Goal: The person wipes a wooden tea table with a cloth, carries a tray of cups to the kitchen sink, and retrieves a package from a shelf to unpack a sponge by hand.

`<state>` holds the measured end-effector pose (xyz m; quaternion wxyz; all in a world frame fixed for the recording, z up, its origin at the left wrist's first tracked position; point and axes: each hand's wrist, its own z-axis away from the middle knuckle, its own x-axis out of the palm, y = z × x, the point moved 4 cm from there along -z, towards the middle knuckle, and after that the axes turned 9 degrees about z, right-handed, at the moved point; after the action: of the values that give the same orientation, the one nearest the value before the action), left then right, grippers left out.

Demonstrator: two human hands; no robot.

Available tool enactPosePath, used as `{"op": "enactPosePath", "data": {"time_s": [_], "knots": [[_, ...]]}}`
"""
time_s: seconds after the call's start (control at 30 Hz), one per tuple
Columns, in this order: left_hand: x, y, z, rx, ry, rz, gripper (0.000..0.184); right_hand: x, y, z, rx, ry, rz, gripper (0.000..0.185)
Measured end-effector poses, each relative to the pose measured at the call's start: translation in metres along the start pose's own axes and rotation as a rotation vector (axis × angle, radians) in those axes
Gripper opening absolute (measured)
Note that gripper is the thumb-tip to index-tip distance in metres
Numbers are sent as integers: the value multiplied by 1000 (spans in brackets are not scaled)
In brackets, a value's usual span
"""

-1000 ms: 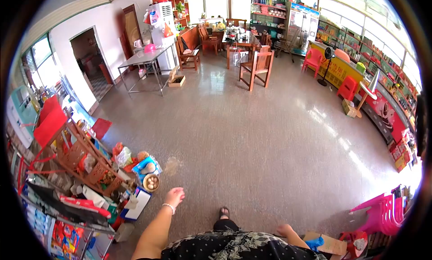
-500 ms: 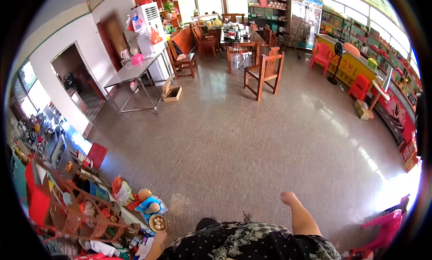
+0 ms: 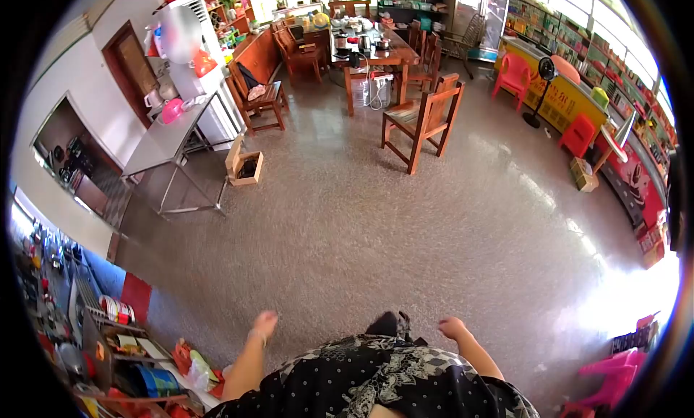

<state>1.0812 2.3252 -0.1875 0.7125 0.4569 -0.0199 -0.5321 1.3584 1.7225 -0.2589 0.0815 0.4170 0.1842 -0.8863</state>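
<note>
My left hand (image 3: 265, 322) hangs forward over the floor at the lower left, its fingers curled in and nothing seen in them. A thin band shows on that wrist. My right hand (image 3: 452, 328) is held out over the floor at the lower right, also loosely closed with no object visible in it. Neither hand touches anything. Between them are my dark patterned top (image 3: 347, 371) and a dark shoe (image 3: 384, 324). Nearest to my left hand is a heap of plastic bags (image 3: 199, 371) by a cluttered shelf.
Ahead stands a wooden chair (image 3: 426, 121) in front of a cluttered wooden table (image 3: 394, 56). To the left are a metal table (image 3: 163, 147) and an open cardboard box (image 3: 249, 168) on the floor. A pink plastic chair (image 3: 611, 374) is at the lower right, a fan (image 3: 546, 71) beyond.
My view has moved forward over the floor; the metal table and wooden chair look nearer. My left hand has swung forward from beside the egg bowl, which is out of sight now.
</note>
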Motion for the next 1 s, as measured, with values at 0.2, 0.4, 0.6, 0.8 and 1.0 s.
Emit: {"op": "enactPosePath", "data": {"time_s": [0.2,0.4,0.6,0.8,1.0], "knots": [[61,303,-159,427,-132,203,26,-1,106,13,122,-493,499,20],[99,330,-265,330,-475,-317,43,-86,115,-173,-124,-43,546,22],[-2,265,-353,-178,-40,-68,41,-361,-58,-473,80,195,86,35],[-50,312,-415,-436,-60,-215,34,-550,-248,-624,-29,382,-297,30],[-57,448,-638,-283,-187,-253,30,-543,-281,-742,-110,-8,-9,31]]}}
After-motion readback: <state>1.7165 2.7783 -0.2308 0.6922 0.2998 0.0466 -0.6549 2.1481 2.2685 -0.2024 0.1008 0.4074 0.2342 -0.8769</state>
